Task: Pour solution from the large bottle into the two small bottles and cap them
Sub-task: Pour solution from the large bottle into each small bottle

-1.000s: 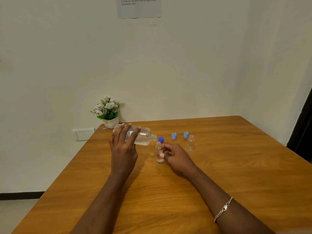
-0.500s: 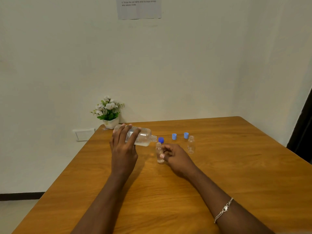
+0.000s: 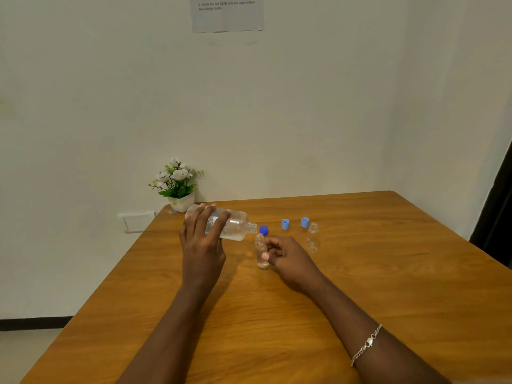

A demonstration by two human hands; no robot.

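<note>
Clear cylindrical large bottle (image 3: 235,227) tilts in the left hand's (image 3: 202,246) grip over the small bottle (image 3: 261,252) pinched by the right hand (image 3: 292,259).

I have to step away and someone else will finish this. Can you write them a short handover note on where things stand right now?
The left hand grips the large bottle, tipped nearly level, mouth just above the near small bottle.
The right hand holds that bottle upright on the table; its fill level is unclear.
The second small bottle stands uncapped to the right and looks empty.
A dark blue cap and two light blue caps lie behind the bottles.
Done: caps off, first pour set up.
Left: fill both small bottles, then cap them.
</note>
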